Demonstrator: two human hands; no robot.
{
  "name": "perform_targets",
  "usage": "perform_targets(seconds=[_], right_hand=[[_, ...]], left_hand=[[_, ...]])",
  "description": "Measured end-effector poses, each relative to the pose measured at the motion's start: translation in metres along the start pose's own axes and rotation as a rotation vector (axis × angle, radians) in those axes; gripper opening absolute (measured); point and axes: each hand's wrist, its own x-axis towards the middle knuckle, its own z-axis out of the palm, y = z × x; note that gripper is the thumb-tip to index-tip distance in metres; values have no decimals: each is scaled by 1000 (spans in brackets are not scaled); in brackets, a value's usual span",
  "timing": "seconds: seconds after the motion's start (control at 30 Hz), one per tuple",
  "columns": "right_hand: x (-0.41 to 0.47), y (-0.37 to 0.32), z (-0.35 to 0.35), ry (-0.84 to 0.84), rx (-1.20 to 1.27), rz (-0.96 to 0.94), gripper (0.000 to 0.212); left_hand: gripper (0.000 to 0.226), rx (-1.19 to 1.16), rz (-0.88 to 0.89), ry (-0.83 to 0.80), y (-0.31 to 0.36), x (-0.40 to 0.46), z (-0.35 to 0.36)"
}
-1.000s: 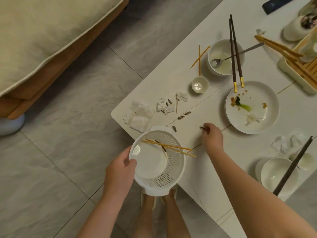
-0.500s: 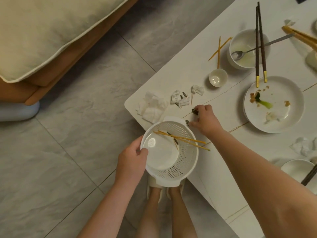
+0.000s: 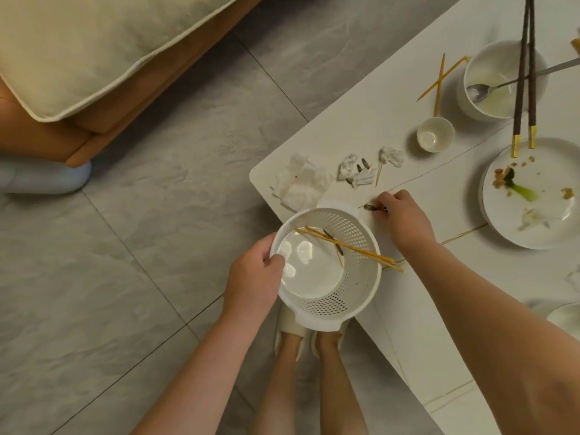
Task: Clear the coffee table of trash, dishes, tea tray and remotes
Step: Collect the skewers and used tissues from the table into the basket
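My left hand [image 3: 254,277] grips the rim of a white perforated basket [image 3: 354,290], held at the corner of the white coffee table [image 3: 392,114]. Wooden skewers [image 3: 351,246] and a seed shell lie inside the basket. My right hand [image 3: 403,218] rests on the table beside the basket, its fingertips pinching dark seed shells [image 3: 372,208]. Crumpled tissues [image 3: 301,180] and more shells [image 3: 361,167] lie near the table corner. A dirty plate [image 3: 539,221] with food scraps sits to the right.
A white bowl [image 3: 489,98] holds a spoon [image 3: 480,88], with dark chopsticks [image 3: 524,73] laid across it. A small cup [image 3: 434,133] and two skewers [image 3: 439,76] lie beside it. A sofa [image 3: 94,58] stands at the upper left over grey floor tiles.
My right hand has moved left along the table toward the basket, gathering seed shells. The view has shifted left, and the left hand keeps hold of the basket.
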Motion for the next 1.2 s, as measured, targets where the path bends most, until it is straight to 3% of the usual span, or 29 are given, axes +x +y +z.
perform_targets(seconds=[0.2, 0.3, 0.37, 0.53, 0.63, 0.83, 0.97, 1.1, 1.2], right_hand=[[5, -9, -11, -4, -204, -10, 7], [-6, -25, -30, 96, 134, 75, 8], [-27, -42, -47, 135, 353, 4, 10], [-77, -72, -59, -83, 381, -299, 1], [-59, -56, -55, 42, 499, -144, 9], [-10, -10, -24, 117, 39, 72, 29], [1, -9, -10, 158, 106, 326, 24], [-2, -16, -1, 75, 85, 36, 21], [-2, -18, 2, 15, 54, -45, 31]], left_hand=[[39, -17, 21, -1, -1, -1, -1], [38, -15, 22, -5, 0, 1, 2], [38, -27, 12, -4, 2, 1, 4], [41, -62, -17, -27, 8, -6, 4], [41, -55, -24, -24, 6, -6, 3], [56, -13, 17, -7, -2, -4, -4], [60, -12, 31, 7, -5, -4, -7], [63, -4, 37, 18, -4, -4, -9], [53, -6, 38, 11, -4, -3, -8]])
